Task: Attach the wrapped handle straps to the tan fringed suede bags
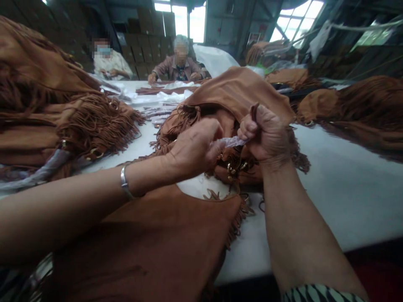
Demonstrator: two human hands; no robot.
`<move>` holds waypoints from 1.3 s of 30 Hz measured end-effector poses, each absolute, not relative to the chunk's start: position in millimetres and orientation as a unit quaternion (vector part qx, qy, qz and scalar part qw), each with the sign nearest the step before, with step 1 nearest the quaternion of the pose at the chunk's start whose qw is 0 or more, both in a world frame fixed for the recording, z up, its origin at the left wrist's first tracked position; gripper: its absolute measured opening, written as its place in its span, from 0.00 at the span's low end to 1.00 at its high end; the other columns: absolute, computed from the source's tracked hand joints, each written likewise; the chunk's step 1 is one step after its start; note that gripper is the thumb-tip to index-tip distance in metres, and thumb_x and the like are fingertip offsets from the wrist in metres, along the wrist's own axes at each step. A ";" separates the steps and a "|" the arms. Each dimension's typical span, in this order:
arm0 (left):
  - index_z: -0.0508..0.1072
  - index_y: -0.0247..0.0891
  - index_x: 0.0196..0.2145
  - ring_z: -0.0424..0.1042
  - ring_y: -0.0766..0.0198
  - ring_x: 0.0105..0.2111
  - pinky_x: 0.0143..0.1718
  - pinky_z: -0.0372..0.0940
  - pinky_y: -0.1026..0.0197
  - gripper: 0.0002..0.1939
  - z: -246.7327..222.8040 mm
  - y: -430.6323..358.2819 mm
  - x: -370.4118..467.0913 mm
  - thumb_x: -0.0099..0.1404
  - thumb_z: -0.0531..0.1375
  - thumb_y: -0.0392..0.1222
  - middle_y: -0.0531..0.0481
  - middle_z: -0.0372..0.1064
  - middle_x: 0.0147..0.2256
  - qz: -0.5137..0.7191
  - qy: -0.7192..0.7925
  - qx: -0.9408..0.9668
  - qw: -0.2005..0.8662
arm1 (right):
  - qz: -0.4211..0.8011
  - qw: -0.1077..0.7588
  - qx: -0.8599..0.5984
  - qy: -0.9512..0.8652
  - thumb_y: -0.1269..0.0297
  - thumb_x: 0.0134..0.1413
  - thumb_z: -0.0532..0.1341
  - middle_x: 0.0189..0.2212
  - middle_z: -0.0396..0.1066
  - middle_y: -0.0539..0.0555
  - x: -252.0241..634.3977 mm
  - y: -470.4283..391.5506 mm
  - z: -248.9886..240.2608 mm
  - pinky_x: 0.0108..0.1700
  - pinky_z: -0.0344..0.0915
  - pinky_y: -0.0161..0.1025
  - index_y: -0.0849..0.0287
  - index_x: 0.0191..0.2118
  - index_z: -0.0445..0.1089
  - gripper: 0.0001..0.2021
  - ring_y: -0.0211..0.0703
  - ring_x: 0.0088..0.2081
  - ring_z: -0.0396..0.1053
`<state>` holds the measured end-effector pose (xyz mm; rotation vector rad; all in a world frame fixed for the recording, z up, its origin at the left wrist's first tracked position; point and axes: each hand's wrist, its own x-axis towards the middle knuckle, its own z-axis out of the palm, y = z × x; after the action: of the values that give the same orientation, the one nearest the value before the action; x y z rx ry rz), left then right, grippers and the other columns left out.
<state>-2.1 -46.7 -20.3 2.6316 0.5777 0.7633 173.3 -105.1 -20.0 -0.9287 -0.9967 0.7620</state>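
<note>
My left hand (195, 144), with a silver bracelet at the wrist, is closed on one end of a strap wrapped in whitish film (234, 141). My right hand (267, 132) makes a fist round its other end, and a dark brown strip (254, 112) pokes out above the fist. The wrapped strap is stretched between both hands. Just behind them lies a brown fringed bag (239, 86) with gold-coloured rings (231, 167). Below my arms another brown suede bag (163, 243) lies at the table's near edge, its fringe showing on the right side.
Brown fringed bags (78, 121) are heaped high at the left, one with a film-wrapped handle (53, 167). More bags (362, 105) lie at the right on the white table (340, 188). Two people sit across the table, one a co-worker in a pinkish jacket (165, 67).
</note>
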 end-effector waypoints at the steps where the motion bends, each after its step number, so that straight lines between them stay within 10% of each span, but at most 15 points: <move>1: 0.68 0.36 0.37 0.65 0.61 0.34 0.36 0.59 0.60 0.11 -23.1 -59.2 -3.8 0.64 0.54 0.47 0.47 0.67 0.35 0.195 0.182 0.948 0.174 | 0.349 0.706 -0.416 -0.454 0.53 0.48 0.66 0.18 0.55 0.41 179.1 -104.7 -26.5 0.21 0.56 0.30 0.55 0.26 0.58 0.17 0.30 0.17 0.52; 7: 0.69 0.37 0.33 0.66 0.60 0.27 0.25 0.56 0.62 0.32 -62.0 -107.4 15.2 0.50 0.56 0.71 0.47 0.67 0.30 -0.137 0.203 0.931 0.270 | 0.394 0.692 -0.378 -0.472 0.52 0.45 0.68 0.17 0.61 0.41 177.6 -105.5 -44.8 0.19 0.54 0.29 0.57 0.32 0.61 0.18 0.30 0.17 0.56; 12: 0.69 0.37 0.36 0.67 0.65 0.30 0.30 0.61 0.65 0.17 -74.3 -101.5 20.0 0.45 0.64 0.38 0.53 0.68 0.30 -0.100 0.223 0.802 0.545 | 0.401 0.673 -0.410 -0.467 0.52 0.45 0.68 0.17 0.65 0.43 170.8 -120.1 -51.2 0.17 0.53 0.28 0.58 0.33 0.62 0.18 0.30 0.17 0.58; 17: 0.67 0.34 0.45 0.71 0.64 0.33 0.38 0.65 0.62 0.25 -45.2 -74.1 -15.4 0.47 0.62 0.32 0.50 0.71 0.34 -0.014 0.141 0.593 0.793 | 0.410 0.662 -0.411 -0.475 0.55 0.47 0.68 0.17 0.66 0.45 163.2 -128.1 -54.5 0.19 0.54 0.27 0.59 0.32 0.63 0.16 0.30 0.17 0.59; 39: 0.71 0.29 0.37 0.68 0.63 0.28 0.30 0.65 0.62 0.21 -76.9 -37.8 -48.8 0.41 0.55 0.33 0.45 0.69 0.31 0.079 0.034 0.374 0.924 | 0.511 0.571 -0.447 -0.462 0.60 0.54 0.64 0.22 0.65 0.49 114.9 -125.7 -47.4 0.28 0.67 0.31 0.60 0.29 0.72 0.09 0.33 0.23 0.64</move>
<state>-48.8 -37.8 -76.9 0.7671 0.0706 0.1628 114.9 -125.7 -47.4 -1.0491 -1.0830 1.2002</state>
